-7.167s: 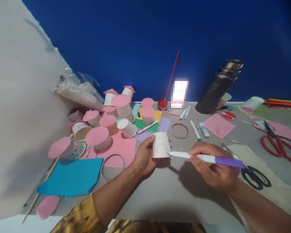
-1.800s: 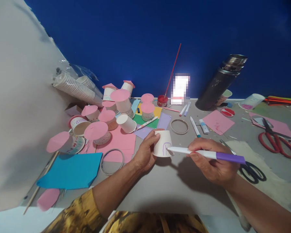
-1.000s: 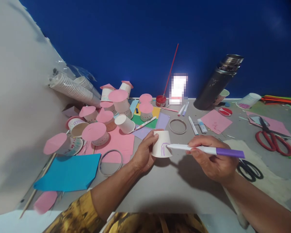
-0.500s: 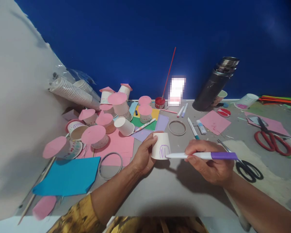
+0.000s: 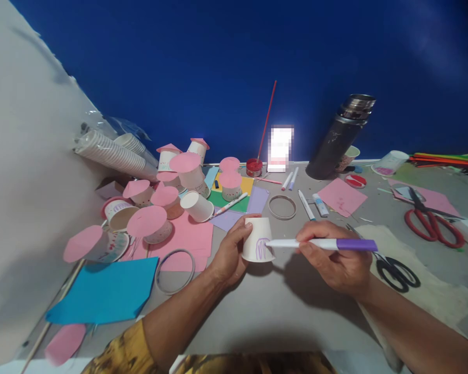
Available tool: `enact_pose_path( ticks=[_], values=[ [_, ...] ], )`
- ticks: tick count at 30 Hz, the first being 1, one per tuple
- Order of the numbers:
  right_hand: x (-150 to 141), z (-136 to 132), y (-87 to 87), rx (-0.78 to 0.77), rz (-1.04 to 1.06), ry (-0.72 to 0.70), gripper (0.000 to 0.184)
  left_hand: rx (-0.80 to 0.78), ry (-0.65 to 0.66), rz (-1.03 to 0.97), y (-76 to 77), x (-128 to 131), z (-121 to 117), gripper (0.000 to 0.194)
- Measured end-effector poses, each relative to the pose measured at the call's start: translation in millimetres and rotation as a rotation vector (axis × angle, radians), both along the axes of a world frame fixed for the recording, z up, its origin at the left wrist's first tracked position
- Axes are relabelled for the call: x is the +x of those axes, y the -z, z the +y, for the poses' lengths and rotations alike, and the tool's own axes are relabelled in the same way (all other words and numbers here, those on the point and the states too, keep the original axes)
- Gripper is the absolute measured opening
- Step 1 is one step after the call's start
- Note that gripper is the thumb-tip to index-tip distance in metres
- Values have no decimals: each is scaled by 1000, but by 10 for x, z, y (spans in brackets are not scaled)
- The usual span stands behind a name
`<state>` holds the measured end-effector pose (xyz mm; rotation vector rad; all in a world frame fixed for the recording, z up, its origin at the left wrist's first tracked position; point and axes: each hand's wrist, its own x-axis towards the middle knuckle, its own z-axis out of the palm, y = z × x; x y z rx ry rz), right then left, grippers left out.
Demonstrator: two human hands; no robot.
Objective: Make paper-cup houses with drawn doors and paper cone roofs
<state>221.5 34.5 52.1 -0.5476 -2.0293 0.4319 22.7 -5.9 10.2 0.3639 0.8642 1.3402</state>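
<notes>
Slim marker (image 5: 320, 243) has moved higher against the tapered paper cup (image 5: 258, 231).

The white cup (image 5: 258, 231) is showing purple arched lines, matching the purple-ended white marker (image 5: 327, 244). Along the desk's (image 5: 253, 322) left edge, blue paper (image 5: 105, 291) is lying; near its right edge, red-handled scissors (image 5: 432, 226) are resting.

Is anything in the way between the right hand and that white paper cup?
Nothing visible is in the way: only the purple-ended marker held in the right hand spans the gap, its tip at the white paper cup.
</notes>
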Motion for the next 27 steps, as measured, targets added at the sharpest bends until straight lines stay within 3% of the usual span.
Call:
enact_pose_path(
  ticks=[15,20,24,27],
  values=[
    [20,10,70,-14,19,30,4,-39,-37,-84,-1,-6,15,33],
    [31,-10,53,-36,-5,-66,6,-66,-50,-110,-8,-6,31,32],
    [51,-3,69,-32,26,23,3,-74,-40,-144,-8,-4,31,33],
    [53,3,67,-23,3,-6,4,-81,-34,-149,-17,-5,22,33]
  ],
)
